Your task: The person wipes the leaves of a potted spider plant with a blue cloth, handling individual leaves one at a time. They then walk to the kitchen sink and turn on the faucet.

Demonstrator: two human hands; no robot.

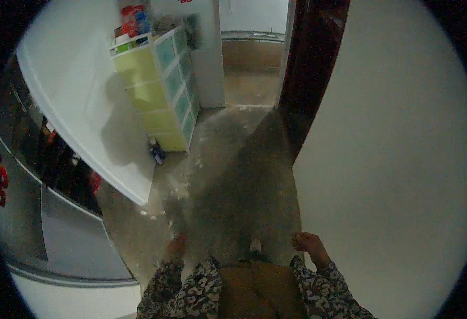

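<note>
Low in the head view, my left hand point(176, 246) hangs beside my body, dim and blurred; its fingers cannot be made out. My right hand point(308, 244) is held out near the plain wall point(377, 159), fingers loosely bent and a little apart, nothing visible in it. Patterned sleeves cover both forearms. Between the hands is the brown front of my garment point(257, 287), and a shoe tip point(256, 245) shows beyond it. Ahead stretches a worn grey floor point(225, 179) with pale patches, partly in shadow.
A yellow-and-teal drawer cabinet point(153, 95) stands left against a white partition point(82, 99), with containers point(133, 24) on top. A dark bottle-like object point(157, 152) is at its foot. Beyond a dark door point(313, 71) lies a doorway point(253, 71). A sliding-door cabinet point(82, 239) is at left.
</note>
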